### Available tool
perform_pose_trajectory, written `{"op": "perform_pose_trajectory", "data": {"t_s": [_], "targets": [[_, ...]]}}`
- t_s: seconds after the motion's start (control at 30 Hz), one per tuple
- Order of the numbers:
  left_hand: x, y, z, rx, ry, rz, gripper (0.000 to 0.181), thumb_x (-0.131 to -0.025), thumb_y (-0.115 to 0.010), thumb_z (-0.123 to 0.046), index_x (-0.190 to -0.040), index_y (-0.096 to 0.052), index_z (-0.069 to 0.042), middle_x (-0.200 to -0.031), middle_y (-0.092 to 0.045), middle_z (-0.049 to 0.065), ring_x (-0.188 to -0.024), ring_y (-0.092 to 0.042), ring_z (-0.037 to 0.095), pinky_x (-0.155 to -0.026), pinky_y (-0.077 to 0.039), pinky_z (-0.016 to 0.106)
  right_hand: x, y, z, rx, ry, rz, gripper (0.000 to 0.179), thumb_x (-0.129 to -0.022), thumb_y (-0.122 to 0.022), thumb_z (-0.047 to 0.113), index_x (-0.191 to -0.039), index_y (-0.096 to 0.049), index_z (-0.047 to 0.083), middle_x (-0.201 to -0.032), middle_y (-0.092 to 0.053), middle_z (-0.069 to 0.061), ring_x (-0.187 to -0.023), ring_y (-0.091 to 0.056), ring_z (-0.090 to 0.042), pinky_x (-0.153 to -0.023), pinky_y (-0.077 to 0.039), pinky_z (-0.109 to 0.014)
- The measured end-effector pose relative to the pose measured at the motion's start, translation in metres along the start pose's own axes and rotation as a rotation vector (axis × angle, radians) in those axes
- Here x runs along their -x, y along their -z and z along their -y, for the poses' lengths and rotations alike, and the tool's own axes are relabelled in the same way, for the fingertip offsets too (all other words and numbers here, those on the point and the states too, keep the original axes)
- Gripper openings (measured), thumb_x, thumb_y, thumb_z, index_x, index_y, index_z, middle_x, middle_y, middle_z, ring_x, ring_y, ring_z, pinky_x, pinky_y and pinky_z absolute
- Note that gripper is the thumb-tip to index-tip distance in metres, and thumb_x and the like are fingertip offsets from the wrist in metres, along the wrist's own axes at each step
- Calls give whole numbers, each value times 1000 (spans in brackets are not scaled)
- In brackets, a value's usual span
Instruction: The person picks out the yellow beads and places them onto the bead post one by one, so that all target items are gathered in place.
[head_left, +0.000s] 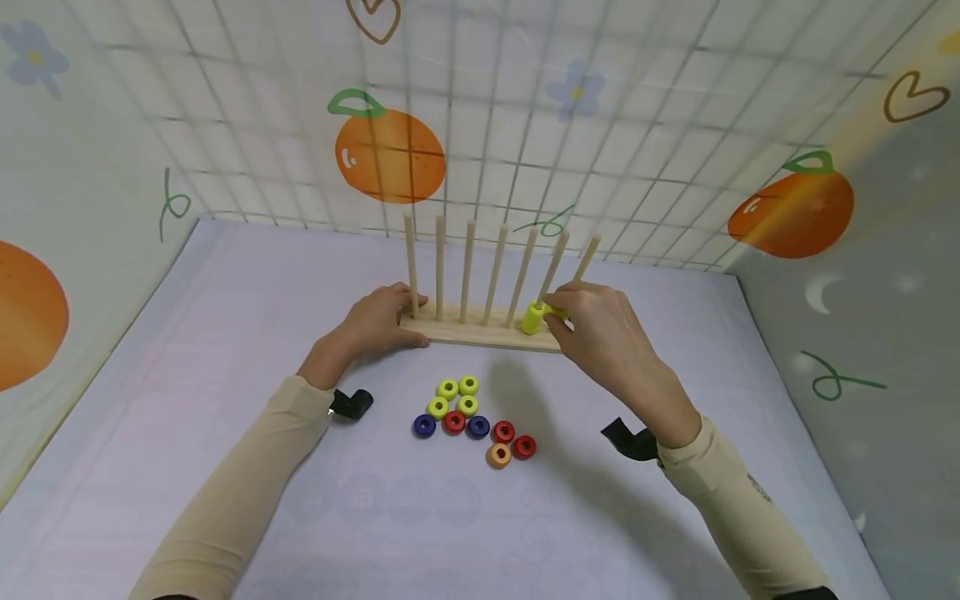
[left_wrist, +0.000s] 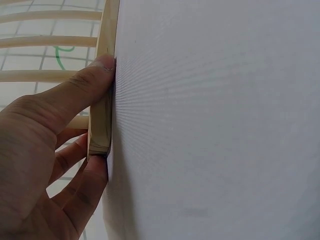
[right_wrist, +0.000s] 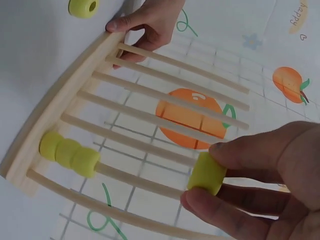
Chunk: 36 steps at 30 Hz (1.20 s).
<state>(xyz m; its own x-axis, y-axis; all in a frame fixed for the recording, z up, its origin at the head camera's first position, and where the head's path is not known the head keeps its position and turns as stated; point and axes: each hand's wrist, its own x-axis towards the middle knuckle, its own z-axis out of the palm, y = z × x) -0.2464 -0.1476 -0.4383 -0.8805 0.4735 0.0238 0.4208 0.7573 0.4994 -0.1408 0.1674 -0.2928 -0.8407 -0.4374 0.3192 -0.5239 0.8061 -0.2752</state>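
Observation:
A wooden rack, a base [head_left: 480, 335] with a row of upright pegs, stands toward the back of the table. My left hand [head_left: 378, 321] grips the base's left end, with the thumb [left_wrist: 92, 75] along one long side and the other fingers around the end. Three yellow beads [right_wrist: 70, 154] are stacked at the bottom of the second peg from the right. My right hand [head_left: 603, 333] pinches another yellow bead [right_wrist: 207, 172] between thumb and fingers, close to that peg's upper end. I cannot tell whether the peg is inside its hole.
In front of the rack lie loose beads: several yellow ones [head_left: 447, 389], two dark blue ones [head_left: 424, 426], three red ones [head_left: 524, 447] and an orange one [head_left: 498, 455]. A printed curtain [head_left: 502, 108] hangs behind the table.

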Motion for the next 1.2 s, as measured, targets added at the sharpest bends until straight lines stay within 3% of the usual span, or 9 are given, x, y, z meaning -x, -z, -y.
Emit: {"op": "perform_pose_trajectory", "data": {"t_s": [0.47, 0.73, 1.2], "targets": [[1, 1, 0, 2, 2, 4, 70, -77, -86, -41, -134, -64, -7, -128, -60, 6, -103, -54, 24, -82, -44, 41, -11, 17, -7, 27, 9, -61, 20, -86, -72, -5, -106, -76, -5, -100, -73, -16, -71, -67, -23, -58, -50, -34], [0, -1, 2, -5, -2, -2, 69, -77, -86, -42, -133, -65, -7, -131, -60, 5, -103, -54, 23, -81, -45, 40, -15, 24, -7, 40, 39, -145, 18, -86, -71, -7, -103, -76, -5, -98, -73, -15, -77, -67, -25, -64, -52, -38], [1, 0, -1, 11, -4, -2, 70, -77, -87, -41, -134, -65, -6, -130, -60, 6, -103, -54, 24, -82, -44, 40, -23, 32, -12, 36, 66, -220, 25, -87, -69, -7, -111, -75, -4, -99, -71, -16, -76, -64, -27, -61, -50, -38]]}}
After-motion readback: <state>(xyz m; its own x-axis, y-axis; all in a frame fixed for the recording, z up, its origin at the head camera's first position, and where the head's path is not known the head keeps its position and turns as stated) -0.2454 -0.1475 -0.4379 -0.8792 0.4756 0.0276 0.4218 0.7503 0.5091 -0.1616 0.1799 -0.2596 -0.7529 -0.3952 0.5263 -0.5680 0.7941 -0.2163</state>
